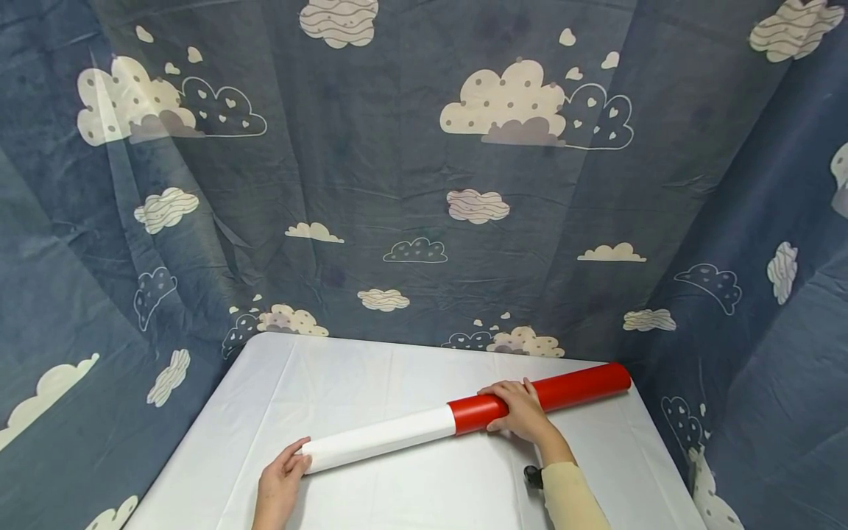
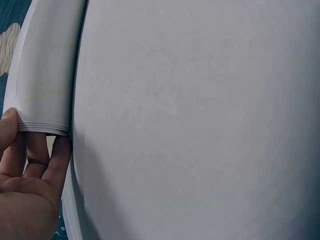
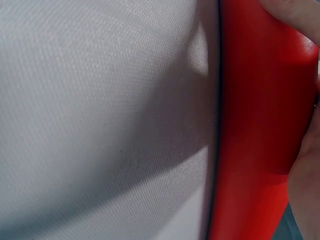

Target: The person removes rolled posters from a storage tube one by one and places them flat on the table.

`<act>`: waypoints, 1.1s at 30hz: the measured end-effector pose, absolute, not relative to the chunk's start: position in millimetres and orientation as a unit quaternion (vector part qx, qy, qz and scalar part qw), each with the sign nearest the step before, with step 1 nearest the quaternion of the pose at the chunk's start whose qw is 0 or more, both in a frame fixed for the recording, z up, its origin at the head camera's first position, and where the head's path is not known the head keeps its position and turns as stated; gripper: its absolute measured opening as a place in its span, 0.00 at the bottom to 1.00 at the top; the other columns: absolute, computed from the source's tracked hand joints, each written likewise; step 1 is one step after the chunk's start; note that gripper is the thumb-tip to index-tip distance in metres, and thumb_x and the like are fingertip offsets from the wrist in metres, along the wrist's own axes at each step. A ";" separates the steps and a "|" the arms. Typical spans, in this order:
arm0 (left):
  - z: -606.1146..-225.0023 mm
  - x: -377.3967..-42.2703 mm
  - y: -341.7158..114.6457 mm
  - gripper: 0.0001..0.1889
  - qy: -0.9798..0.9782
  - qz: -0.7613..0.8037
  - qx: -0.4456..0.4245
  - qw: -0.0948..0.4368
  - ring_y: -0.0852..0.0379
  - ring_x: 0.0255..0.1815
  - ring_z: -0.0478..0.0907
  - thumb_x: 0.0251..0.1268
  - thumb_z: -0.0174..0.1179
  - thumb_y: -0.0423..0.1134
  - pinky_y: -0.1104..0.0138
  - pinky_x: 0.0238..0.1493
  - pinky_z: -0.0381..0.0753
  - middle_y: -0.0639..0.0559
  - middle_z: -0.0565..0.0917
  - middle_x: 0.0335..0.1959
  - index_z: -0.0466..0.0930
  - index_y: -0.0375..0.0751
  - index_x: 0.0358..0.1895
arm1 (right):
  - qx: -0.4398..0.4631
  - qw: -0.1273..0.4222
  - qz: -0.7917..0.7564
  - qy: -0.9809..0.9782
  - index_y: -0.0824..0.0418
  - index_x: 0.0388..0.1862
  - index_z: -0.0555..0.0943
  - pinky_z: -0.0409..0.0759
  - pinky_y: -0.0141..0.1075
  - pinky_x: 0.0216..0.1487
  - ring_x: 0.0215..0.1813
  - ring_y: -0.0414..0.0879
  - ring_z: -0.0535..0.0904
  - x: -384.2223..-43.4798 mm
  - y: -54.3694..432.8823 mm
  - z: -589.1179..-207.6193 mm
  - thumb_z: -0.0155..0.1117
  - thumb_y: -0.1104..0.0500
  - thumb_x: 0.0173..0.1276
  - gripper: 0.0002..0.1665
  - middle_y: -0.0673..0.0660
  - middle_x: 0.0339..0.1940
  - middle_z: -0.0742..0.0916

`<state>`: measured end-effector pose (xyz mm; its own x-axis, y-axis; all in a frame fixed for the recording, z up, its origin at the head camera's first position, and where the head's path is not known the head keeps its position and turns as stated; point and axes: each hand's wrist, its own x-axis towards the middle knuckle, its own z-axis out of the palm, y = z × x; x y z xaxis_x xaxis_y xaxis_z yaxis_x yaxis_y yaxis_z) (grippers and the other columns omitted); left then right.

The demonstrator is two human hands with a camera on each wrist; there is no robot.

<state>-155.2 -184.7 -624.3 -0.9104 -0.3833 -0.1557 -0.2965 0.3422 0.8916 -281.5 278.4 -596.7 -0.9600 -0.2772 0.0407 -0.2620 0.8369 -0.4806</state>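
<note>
A white paper roll (image 1: 384, 439) and a red tube (image 1: 583, 387) lie end to end in one slanting line, the roll's right end meeting the tube's left end. My left hand (image 1: 280, 480) pinches the free left end of the roll; in the left wrist view the thumb is outside and the fingers are at the open end, where several layered paper edges (image 2: 42, 127) show. My right hand (image 1: 526, 414) grips the red tube from above, left of its middle. In the right wrist view fingers wrap the shiny red surface (image 3: 265, 110).
A white-covered table (image 1: 371, 375) lies under both things. Dark blue cloth (image 1: 397, 177) with cloud prints hangs at the back and both sides. A small black object (image 1: 533, 477) sits at the right wrist by the pale yellow sleeve (image 1: 573, 497).
</note>
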 end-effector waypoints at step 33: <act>-623.4 -146.2 -203.4 0.23 -0.813 -0.535 0.226 0.043 0.36 0.66 0.82 0.78 0.63 0.39 0.39 0.70 0.76 0.40 0.92 0.51 0.78 0.38 0.72 | -0.150 0.005 -0.246 0.957 0.45 0.59 0.86 0.43 0.71 0.83 0.71 0.61 0.74 -281.7 279.1 -598.9 0.90 0.55 0.48 0.37 0.58 0.63 0.86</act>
